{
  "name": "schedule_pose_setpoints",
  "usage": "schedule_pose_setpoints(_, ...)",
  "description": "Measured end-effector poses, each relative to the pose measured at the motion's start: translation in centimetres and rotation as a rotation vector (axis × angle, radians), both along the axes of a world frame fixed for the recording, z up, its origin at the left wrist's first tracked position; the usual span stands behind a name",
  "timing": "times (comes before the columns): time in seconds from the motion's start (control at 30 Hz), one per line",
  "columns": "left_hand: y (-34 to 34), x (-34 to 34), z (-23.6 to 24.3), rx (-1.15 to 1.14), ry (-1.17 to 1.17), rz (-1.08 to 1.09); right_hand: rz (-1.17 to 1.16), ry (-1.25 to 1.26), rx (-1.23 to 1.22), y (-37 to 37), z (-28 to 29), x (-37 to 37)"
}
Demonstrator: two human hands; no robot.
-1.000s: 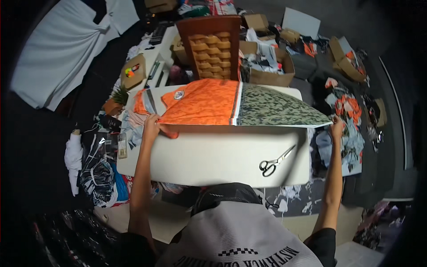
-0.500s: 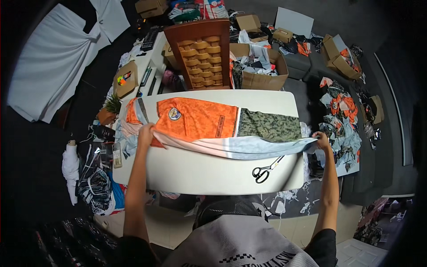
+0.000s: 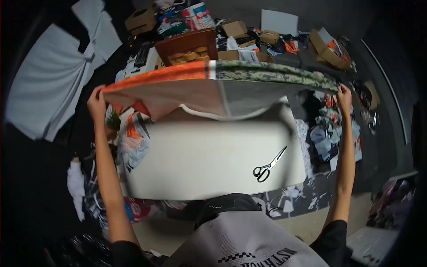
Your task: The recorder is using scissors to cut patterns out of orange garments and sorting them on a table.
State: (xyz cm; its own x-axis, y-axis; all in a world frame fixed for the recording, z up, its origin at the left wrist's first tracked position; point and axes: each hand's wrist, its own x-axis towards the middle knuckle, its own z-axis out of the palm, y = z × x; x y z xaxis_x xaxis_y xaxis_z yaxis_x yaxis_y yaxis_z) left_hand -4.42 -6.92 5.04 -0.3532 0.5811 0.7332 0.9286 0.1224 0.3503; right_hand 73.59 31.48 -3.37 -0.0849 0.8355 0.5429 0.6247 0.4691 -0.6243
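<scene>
A long piece of printed fabric (image 3: 187,73), orange on the left and green camouflage on the right with a white band between, is stretched above the far part of the white table (image 3: 209,160). My left hand (image 3: 96,103) grips its orange end, closed. At the camouflage end, my right hand (image 3: 344,97) is closed on the other corner. The paler underside hangs toward me in a sagging curve. Black-handled scissors (image 3: 269,165) lie on the table's near right, their blades pointing away to the right.
Crumpled orange and pale fabric scraps (image 3: 135,144) lie at the table's left edge. A wooden chair (image 3: 184,44) stands beyond the table. Cardboard boxes (image 3: 329,49) sit at the back. A heap of scraps (image 3: 329,133) lies to the right, and a white roll (image 3: 76,182) stands at left.
Both hands have lifted the fabric off the table and carried it up and away, spreading further apart. Its printed face, flat on the table before, now tilts away. The scissors stay put.
</scene>
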Motion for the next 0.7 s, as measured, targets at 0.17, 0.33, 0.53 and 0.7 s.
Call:
schedule_pose_setpoints(0.17, -10.5, -0.9, -7.4, 0.000, 0.153, 0.024, -0.049, -0.050, 0.026, -4.0, -6.1, -0.9)
schedule_pose_setpoints(0.33, -10.8, 4.5, -13.3, -0.188, 0.105, -0.014, -0.091, -0.152, -0.164, -7.4, -13.6, 2.0)
schedule_pose_setpoints(0.53, -18.0, 4.7, -21.5, -0.376, -0.109, 0.131, -0.087, -0.195, -0.267, -8.1, -23.5, -1.0)
schedule_pose_setpoints(0.7, -19.3, 8.3, -31.1, -0.436, -0.107, -0.064, -0.198, -0.345, -0.400, -10.4, -30.8, 3.9)
